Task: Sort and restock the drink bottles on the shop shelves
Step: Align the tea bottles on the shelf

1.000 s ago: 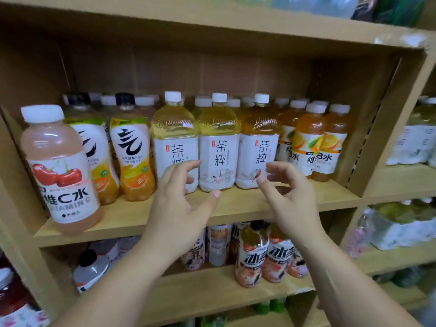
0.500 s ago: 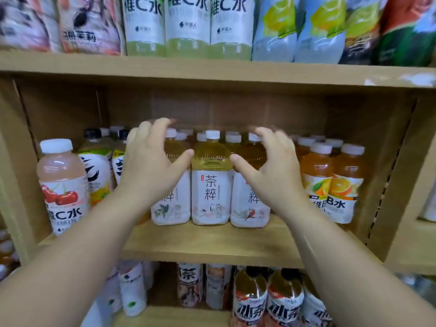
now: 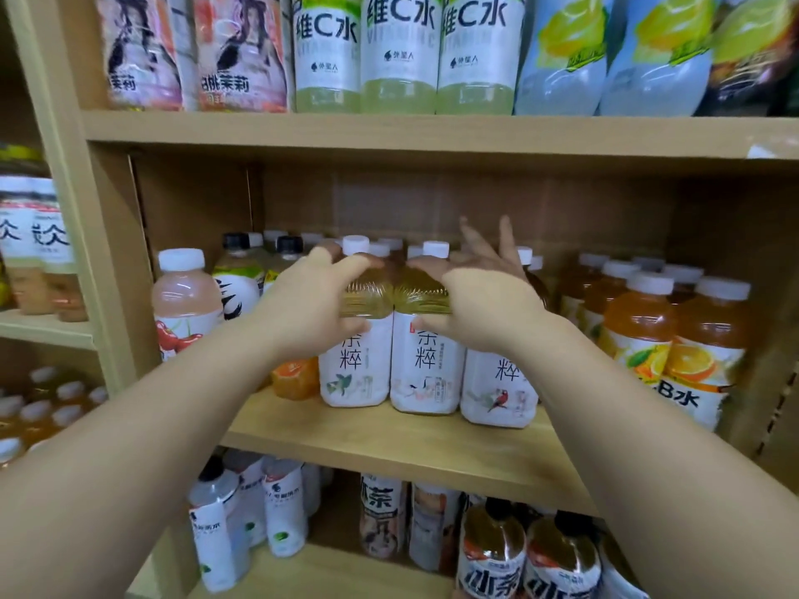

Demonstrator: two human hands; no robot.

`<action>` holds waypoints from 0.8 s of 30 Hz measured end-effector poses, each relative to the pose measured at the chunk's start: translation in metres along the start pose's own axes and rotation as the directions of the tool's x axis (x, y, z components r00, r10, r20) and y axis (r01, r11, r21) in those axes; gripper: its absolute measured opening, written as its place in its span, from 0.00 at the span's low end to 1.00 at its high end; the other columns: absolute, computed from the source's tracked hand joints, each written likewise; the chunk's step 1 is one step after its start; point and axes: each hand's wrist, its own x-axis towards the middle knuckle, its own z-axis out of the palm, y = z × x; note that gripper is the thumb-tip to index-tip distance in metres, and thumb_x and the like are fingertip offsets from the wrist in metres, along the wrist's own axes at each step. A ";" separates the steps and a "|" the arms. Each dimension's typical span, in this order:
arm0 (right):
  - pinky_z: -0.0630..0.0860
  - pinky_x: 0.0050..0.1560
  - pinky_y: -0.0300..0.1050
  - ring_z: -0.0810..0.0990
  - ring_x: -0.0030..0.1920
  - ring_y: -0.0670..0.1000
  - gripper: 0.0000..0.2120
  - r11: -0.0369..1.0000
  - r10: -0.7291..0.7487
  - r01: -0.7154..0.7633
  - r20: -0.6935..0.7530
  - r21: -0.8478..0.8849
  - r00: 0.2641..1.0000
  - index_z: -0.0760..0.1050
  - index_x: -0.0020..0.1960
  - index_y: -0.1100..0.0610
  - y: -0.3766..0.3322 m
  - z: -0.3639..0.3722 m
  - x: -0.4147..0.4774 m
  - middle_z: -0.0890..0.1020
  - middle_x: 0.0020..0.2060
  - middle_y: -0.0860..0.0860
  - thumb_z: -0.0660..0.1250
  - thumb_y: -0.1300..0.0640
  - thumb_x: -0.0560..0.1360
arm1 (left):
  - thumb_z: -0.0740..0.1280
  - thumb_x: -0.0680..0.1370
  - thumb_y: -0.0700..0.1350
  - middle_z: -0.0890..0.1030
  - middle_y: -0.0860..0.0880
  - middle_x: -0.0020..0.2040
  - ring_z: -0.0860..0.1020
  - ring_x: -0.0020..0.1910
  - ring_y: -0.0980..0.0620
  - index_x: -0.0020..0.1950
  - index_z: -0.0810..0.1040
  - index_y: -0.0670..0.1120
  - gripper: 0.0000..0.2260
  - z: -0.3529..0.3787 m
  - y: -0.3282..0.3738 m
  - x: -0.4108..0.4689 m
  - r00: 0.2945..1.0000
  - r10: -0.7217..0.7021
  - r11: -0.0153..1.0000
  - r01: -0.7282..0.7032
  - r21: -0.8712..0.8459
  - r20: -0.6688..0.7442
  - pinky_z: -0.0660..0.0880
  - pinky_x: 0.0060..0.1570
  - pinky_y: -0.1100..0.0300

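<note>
Tea bottles (image 3: pixel 426 365), yellow liquid inside.

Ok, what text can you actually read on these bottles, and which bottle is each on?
"维C水", "外星人": green vitamin bottles, top shelf.
"桃茉莉": pink bottle, top shelf.
"茶粹": middle tea bottle, held by the right hand; left tea bottle, held by the left hand, partly covered.
"B水": orange bottle, right.
"小茶": dark-capped bottle, bottom shelf.
Small print everywhere: too blurred.
</note>
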 end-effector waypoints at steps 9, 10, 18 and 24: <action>0.69 0.68 0.54 0.73 0.68 0.57 0.37 0.952 0.014 0.043 -0.185 0.303 0.983 0.63 0.78 0.37 -0.008 0.011 -0.031 0.76 0.63 0.53 0.73 0.37 0.73 | 0.79 0.70 0.54 0.69 0.44 0.69 0.73 0.64 0.42 0.73 0.72 0.58 0.33 0.024 -0.017 -0.040 0.939 0.172 0.971 -0.213 -0.110 -0.299 0.78 0.56 0.46; 0.74 0.60 0.52 0.75 0.60 0.55 0.37 0.939 0.019 0.052 -0.202 0.341 0.979 0.63 0.78 0.38 -0.010 0.015 -0.036 0.74 0.61 0.52 0.74 0.40 0.73 | 0.77 0.71 0.55 0.69 0.42 0.70 0.73 0.65 0.41 0.73 0.72 0.57 0.32 0.028 -0.019 -0.044 0.920 0.197 0.963 -0.247 -0.110 -0.340 0.78 0.56 0.45; 0.73 0.63 0.41 0.70 0.65 0.47 0.39 0.869 0.036 0.147 -0.357 0.473 0.933 0.67 0.76 0.43 -0.031 0.022 -0.062 0.68 0.68 0.48 0.81 0.51 0.70 | 0.78 0.71 0.52 0.68 0.43 0.71 0.71 0.71 0.42 0.71 0.65 0.49 0.35 0.056 -0.034 -0.064 0.794 0.190 0.772 -0.484 -0.412 -0.577 0.73 0.67 0.41; 0.60 0.71 0.30 0.62 0.71 0.34 0.61 0.794 0.296 -0.110 -0.221 0.598 0.929 0.47 0.79 0.37 -0.049 0.013 -0.080 0.68 0.72 0.38 0.85 0.44 0.60 | 0.75 0.59 0.67 0.62 0.79 0.66 0.65 0.69 0.70 0.78 0.57 0.61 0.51 0.056 -0.036 -0.080 0.972 -0.054 0.631 -0.145 -0.762 -0.230 0.64 0.71 0.60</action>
